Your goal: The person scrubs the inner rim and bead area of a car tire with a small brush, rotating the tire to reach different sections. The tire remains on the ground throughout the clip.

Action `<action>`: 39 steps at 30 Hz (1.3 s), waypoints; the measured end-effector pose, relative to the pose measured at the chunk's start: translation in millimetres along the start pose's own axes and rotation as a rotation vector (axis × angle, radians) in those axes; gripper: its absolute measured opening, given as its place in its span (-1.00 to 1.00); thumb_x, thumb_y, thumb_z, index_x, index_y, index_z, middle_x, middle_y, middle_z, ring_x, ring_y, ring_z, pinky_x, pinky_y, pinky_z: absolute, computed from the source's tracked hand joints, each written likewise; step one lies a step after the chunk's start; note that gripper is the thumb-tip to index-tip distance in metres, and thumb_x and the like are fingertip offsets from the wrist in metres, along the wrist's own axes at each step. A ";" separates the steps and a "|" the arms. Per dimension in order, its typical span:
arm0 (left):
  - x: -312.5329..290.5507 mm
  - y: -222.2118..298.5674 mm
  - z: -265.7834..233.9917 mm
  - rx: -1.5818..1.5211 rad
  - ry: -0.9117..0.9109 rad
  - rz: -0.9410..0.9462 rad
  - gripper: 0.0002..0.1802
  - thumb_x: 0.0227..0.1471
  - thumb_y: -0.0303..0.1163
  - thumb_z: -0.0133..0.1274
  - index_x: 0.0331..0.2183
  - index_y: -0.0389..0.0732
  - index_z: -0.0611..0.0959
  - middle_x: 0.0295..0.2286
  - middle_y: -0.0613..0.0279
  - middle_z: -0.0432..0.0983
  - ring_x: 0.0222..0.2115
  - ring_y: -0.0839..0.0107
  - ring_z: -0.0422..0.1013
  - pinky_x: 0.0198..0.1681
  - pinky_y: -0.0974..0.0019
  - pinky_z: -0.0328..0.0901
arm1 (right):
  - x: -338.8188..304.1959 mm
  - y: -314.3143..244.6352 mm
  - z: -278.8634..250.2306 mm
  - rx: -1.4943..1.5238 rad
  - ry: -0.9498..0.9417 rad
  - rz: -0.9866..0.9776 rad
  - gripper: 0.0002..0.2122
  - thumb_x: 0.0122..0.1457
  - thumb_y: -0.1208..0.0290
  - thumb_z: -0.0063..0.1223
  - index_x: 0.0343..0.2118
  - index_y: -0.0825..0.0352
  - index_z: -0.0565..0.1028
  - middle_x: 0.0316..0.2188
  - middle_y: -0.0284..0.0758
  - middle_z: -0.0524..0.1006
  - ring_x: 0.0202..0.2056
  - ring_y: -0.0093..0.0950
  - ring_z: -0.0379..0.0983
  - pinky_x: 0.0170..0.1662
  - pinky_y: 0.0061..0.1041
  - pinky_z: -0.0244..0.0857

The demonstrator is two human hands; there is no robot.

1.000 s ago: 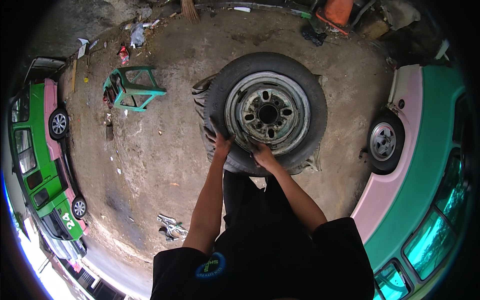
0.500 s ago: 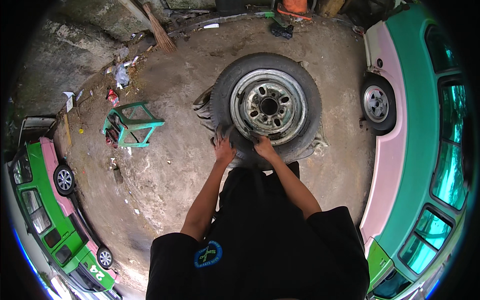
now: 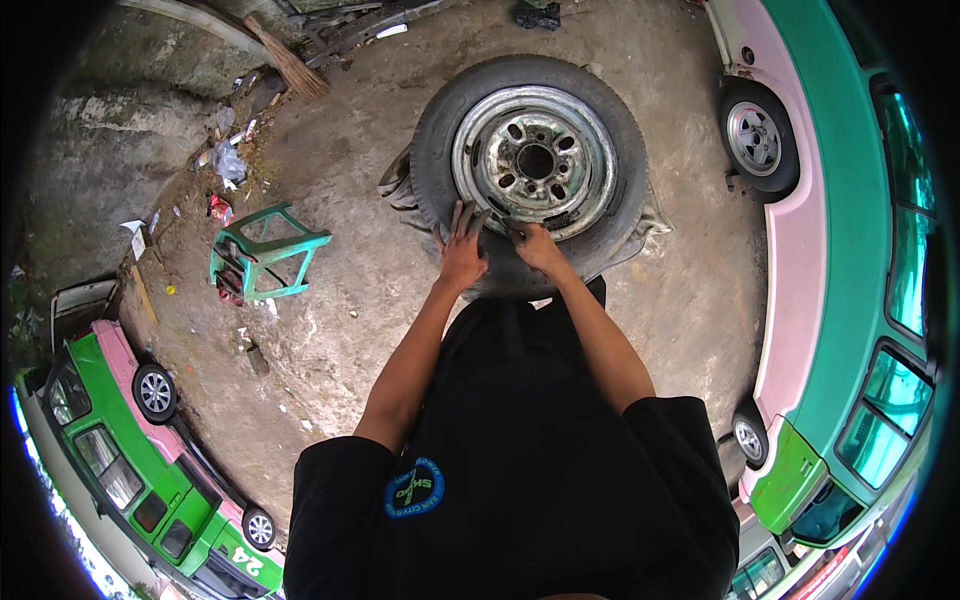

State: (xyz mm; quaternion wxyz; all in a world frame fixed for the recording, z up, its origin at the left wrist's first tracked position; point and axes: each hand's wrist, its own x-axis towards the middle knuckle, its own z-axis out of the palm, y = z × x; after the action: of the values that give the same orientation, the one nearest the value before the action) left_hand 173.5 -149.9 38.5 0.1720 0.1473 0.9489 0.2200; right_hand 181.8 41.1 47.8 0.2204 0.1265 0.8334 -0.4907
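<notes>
We stand on a rough, mottled dirt yard (image 3: 330, 330), brown and uneven, with scraps of litter (image 3: 225, 165) strewn toward the upper left and a straw broom (image 3: 290, 65) lying near a grey concrete slab. A green plastic stool (image 3: 262, 255) lies tipped on its side, well apart from us. A green and pink van (image 3: 150, 470) is parked at the lower left, and a teal and pink van (image 3: 850, 250) curves along the right edge.

Ahead of us a wheel (image 3: 530, 170) lies flat on the ground: a black rubber tyre, worn and dusty, around a grey steel rim with a round centre hole and a ring of smaller holes. A crumpled grey cloth (image 3: 400, 185) shows beneath it at the left side.

Our left hand (image 3: 462, 255) rests on the near side of the tyre, fingers spread and reaching over the edge of the rim. Our right hand (image 3: 535, 245) is just beside it, curled against the rim's edge; we cannot tell whether it grips anything. Black sleeves and a black shirt fill the lower view.
</notes>
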 end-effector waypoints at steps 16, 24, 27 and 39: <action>16.0 -10.3 23.7 -0.005 -0.079 0.090 -0.14 -0.05 -0.32 0.20 0.29 0.32 0.33 0.39 0.37 -0.11 0.45 0.29 -0.38 0.32 -0.54 -0.50 | -8.1 11.4 7.0 -0.009 0.122 -0.205 -0.69 0.20 0.45 0.00 0.00 0.29 0.58 -0.15 0.08 0.57 -0.04 0.05 0.49 0.01 -0.10 0.40; 18.0 -0.8 20.5 0.110 -0.128 0.023 -0.17 0.00 -0.16 0.22 0.29 0.29 0.31 0.38 0.32 -0.06 0.44 0.26 -0.40 0.34 -0.47 -0.48 | 6.8 15.9 8.2 0.009 0.039 -0.102 -0.65 0.21 0.40 0.00 0.05 0.25 0.57 -0.07 0.05 0.56 0.03 0.01 0.47 0.09 -0.16 0.38; 17.4 2.7 19.3 0.128 -0.113 0.026 -0.18 -0.02 -0.18 0.22 0.28 0.28 0.32 0.37 0.31 -0.04 0.44 0.25 -0.40 0.34 -0.47 -0.48 | 10.4 21.3 4.1 -0.007 0.016 -0.149 -0.65 0.22 0.40 0.00 0.06 0.24 0.56 -0.07 0.02 0.58 0.01 -0.01 0.50 0.08 -0.18 0.39; 20.6 4.6 20.1 0.076 -0.076 0.010 -0.25 -0.11 -0.29 0.22 0.18 0.17 0.46 0.36 0.34 0.00 0.44 0.20 -0.37 0.30 -0.56 -0.46 | 11.7 15.7 -6.9 -0.075 -0.095 -0.076 -0.63 0.23 0.43 0.01 0.11 0.26 0.53 -0.18 0.02 0.63 -0.21 -0.14 0.62 -0.13 -0.25 0.46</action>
State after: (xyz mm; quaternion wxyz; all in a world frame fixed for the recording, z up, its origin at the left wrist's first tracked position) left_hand 163.9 -131.3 18.3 0.2014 0.1666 0.9485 0.1790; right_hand 176.7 54.7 33.0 0.2455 0.0629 0.8439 -0.4728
